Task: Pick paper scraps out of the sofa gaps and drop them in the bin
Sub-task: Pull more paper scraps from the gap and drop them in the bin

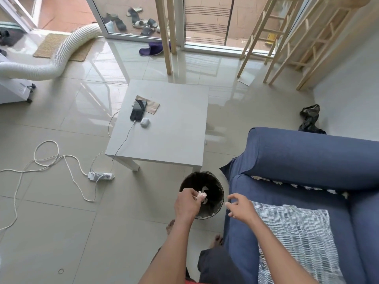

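A round black bin (213, 210) stands on the floor beside the blue sofa (297, 152). My left hand (187, 203) hovers over the bin's mouth, fingers shut on a crumpled paper scrap (202, 195). More scraps lie inside the bin. My right hand (239, 206) floats over the sofa's front edge just right of the bin, fingers loosely apart and holding nothing. Several white paper scraps (297, 186) sit wedged in the gap between the sofa's armrest and seat cushion.
A white low table (174, 128) with a phone (138, 110) and earbud case (144, 122) stands just beyond the bin. A striped cushion (293, 238) lies on the seat. Cables and a power strip (101, 176) trail on the tiled floor at left. A black bag (310, 118) lies behind the sofa.
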Motion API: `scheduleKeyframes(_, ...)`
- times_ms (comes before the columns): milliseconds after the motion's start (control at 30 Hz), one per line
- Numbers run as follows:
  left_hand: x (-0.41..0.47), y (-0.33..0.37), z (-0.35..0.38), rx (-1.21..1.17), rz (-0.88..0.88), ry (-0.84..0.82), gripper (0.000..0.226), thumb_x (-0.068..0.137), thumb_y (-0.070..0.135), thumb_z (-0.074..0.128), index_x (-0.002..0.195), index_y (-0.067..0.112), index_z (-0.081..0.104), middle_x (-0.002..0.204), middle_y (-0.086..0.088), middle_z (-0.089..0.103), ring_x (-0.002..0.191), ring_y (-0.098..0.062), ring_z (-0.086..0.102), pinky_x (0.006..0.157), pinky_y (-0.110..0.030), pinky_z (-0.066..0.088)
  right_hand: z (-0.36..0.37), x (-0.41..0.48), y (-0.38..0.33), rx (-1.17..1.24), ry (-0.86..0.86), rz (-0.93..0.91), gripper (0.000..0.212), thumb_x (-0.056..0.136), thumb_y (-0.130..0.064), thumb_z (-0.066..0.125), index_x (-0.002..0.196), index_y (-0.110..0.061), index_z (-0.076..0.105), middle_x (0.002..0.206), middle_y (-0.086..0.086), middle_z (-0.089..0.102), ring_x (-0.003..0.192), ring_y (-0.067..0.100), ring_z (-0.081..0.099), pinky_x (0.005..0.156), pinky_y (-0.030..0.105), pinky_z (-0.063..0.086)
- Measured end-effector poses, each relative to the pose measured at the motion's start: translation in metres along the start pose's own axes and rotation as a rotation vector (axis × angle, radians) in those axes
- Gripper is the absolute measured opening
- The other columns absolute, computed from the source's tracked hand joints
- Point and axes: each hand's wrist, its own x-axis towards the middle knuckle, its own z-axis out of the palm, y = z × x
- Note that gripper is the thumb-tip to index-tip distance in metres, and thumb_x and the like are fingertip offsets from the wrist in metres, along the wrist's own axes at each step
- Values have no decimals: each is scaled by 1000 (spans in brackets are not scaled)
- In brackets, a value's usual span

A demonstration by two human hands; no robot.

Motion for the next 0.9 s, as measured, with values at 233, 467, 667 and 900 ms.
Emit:
scheduleKeyframes(233,16,-11,36,-12,-71,-34,30,84,49,71,101,23,73,97,6,73,91,-14,68,73,-25,50,-2,3,23,-22,-11,45,23,94,-21,62,117,-20,62,74,-1,69,67,11,72,71,29,58)
scheduleKeyframes(467,53,-41,89,-104,-149,-82,34,83,49,71,104,22,71,96,7,73,92,-13,68,83,-32,55,12,38,44,-24,19,51,22,95,-22,61,117,-22,61,68,-7,64,71,12,72,81,37,60)
scheduleKeyframes(667,53,-52,82,-137,-144,-228,44,87,41,68,121,14,68,109,2,74,104,-14,68,93,-26,51,17,27,42,-79,13,36,26,93,-23,62,119,-20,63,71,-1,69,85,20,71,87,39,57)
scheduleKeyframes(900,28,-48,9,-52,-61,-175,46,91,46,61,124,14,66,112,0,73,106,-17,67,93,-30,51,21,-11,-1,-66,65,-9,35,91,-29,62,124,-20,63,83,-3,69,85,15,61,74,24,42)
